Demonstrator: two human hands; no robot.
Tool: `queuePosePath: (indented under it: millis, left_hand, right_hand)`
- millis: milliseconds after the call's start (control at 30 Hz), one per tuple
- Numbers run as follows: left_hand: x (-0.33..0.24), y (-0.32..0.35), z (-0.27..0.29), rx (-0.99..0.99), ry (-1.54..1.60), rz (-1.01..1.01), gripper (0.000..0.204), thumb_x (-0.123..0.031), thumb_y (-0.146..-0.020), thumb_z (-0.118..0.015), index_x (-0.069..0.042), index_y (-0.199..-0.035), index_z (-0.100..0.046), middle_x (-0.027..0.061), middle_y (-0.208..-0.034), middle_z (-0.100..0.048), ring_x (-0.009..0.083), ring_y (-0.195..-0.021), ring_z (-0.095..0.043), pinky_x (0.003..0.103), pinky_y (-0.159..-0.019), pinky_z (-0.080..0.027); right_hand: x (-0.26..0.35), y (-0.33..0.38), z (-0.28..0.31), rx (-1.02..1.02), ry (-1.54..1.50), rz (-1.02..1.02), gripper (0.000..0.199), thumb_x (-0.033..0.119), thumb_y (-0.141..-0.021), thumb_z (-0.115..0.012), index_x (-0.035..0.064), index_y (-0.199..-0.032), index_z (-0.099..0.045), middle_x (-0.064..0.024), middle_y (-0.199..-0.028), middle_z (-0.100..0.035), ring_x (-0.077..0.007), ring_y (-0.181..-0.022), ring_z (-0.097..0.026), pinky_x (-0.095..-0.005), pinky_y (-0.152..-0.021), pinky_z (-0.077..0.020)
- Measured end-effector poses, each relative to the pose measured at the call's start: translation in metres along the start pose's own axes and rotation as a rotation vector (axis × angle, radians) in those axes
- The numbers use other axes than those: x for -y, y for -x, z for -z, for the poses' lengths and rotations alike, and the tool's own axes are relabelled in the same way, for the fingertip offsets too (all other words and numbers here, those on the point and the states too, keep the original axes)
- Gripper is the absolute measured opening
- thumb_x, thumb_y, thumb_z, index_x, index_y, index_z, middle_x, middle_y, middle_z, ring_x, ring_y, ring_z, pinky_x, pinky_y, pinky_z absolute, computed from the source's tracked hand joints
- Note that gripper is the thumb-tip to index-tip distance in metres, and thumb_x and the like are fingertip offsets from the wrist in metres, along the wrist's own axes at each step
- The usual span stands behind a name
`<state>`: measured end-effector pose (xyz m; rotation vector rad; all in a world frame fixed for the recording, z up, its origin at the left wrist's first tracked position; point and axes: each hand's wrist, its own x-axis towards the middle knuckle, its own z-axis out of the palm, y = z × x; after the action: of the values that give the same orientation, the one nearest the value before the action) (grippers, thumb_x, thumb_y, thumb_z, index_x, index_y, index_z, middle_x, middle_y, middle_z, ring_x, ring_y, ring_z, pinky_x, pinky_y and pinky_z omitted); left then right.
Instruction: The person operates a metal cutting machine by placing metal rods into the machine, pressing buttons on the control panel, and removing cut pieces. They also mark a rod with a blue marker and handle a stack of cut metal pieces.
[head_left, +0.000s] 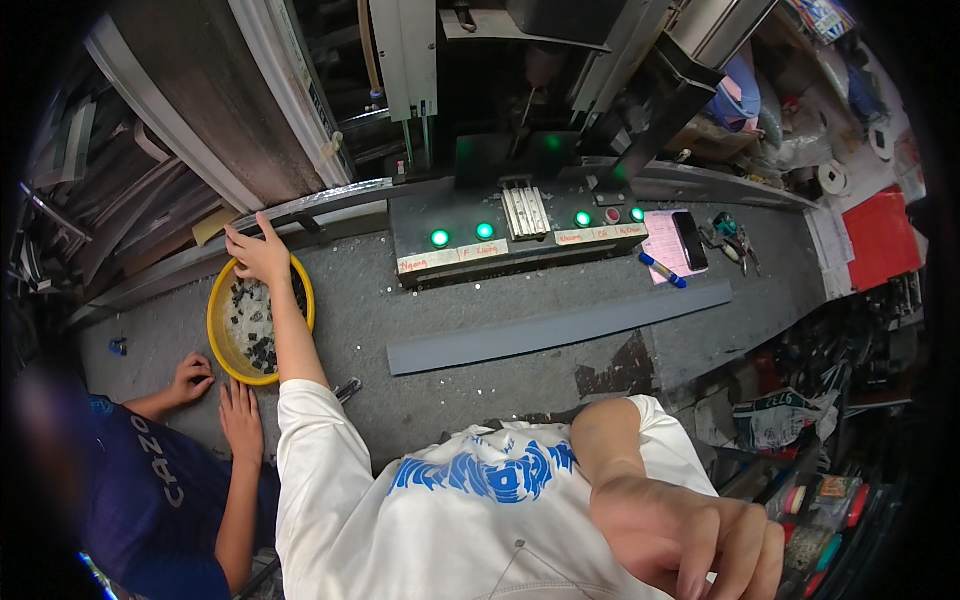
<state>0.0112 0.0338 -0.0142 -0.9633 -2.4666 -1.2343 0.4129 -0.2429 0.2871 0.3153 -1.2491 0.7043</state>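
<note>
My left hand (262, 257) reaches over the far rim of a yellow plastic bowl (218, 338), its fingers stretched out and apart. Inside the bowl lie small black pieces and a whitish, clear-looking material, partly covered by my hand and forearm. My right hand (700, 535) is raised close in front of my body at the lower right, fingers curled inward; whatever they may hold is hidden. A long grey flat strip (560, 328) lies across the bench in front of me, touched by neither hand.
Behind the strip stands a black control box (520, 240) with green lit buttons, below a machine frame. A phone (689, 241), blue marker (662, 270) and keys (738, 248) lie on the right. At the left, a co-worker's hands (240, 420) rest beside the bowl.
</note>
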Motion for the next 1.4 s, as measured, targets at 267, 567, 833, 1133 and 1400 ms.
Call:
queuePosePath:
  millis: [267, 567, 833, 1133, 1400]
  left_hand:
    - [-0.003, -0.001, 0.001, 0.010, 0.003, 0.013, 0.084, -0.064, -0.095, -0.045, -0.008, -0.154, -0.024, 0.0212, -0.155, -0.026, 0.0371, -0.141, -0.032, 0.062, -0.113, -0.013]
    - [-0.004, 0.000, 0.003, -0.003, -0.029, 0.007, 0.082, -0.061, -0.096, -0.047, -0.007, -0.154, -0.025, 0.0201, -0.154, -0.029, 0.0357, -0.142, -0.032, 0.062, -0.113, -0.014]
    - [-0.006, 0.003, 0.005, -0.019, 0.003, -0.007, 0.083, -0.061, -0.096, -0.047, -0.006, -0.154, -0.025, 0.0202, -0.154, -0.029, 0.0351, -0.141, -0.034, 0.063, -0.113, -0.015]
    - [-0.012, 0.006, 0.015, -0.002, 0.035, 0.005, 0.082, -0.055, -0.095, -0.052, -0.003, -0.153, -0.026, 0.0221, -0.153, -0.030, 0.0353, -0.143, -0.032, 0.061, -0.114, -0.014]
    - [-0.011, 0.005, 0.008, -0.033, 0.014, -0.017, 0.082, -0.056, -0.095, -0.052, -0.004, -0.153, -0.026, 0.0214, -0.152, -0.031, 0.0346, -0.140, -0.036, 0.062, -0.113, -0.015]
  right_hand:
    - [0.009, -0.010, -0.013, -0.138, 0.181, -0.076, 0.025, 0.020, -0.092, -0.069, 0.0221, -0.117, -0.070, 0.0044, -0.125, -0.059, -0.0180, -0.106, -0.052, -0.0349, -0.082, -0.0475]
    - [0.006, -0.010, 0.003, -0.003, 0.146, -0.216, 0.044, 0.027, -0.084, -0.069, 0.0066, -0.123, -0.062, -0.0149, -0.119, -0.051, -0.0310, -0.106, -0.053, -0.0416, -0.089, -0.0483]
    - [-0.062, 0.036, 0.165, -0.319, 1.116, -0.510, 0.026, 0.006, -0.097, -0.053, -0.0022, -0.121, -0.057, -0.0116, -0.117, -0.063, -0.0171, -0.108, -0.059, -0.0323, -0.098, -0.0440]
    - [-0.109, 0.143, 0.299, -0.050, 1.640, -1.229, 0.037, 0.015, -0.095, -0.058, -0.0083, -0.123, -0.061, -0.0289, -0.127, -0.060, -0.0429, -0.121, -0.056, -0.0441, -0.103, -0.0429]
    - [-0.110, 0.161, 0.293, 0.186, 1.881, -0.978, 0.042, 0.006, -0.089, -0.058, -0.0097, -0.128, -0.054, -0.0290, -0.130, -0.057, -0.0441, -0.119, -0.056, -0.0450, -0.102, -0.0454]
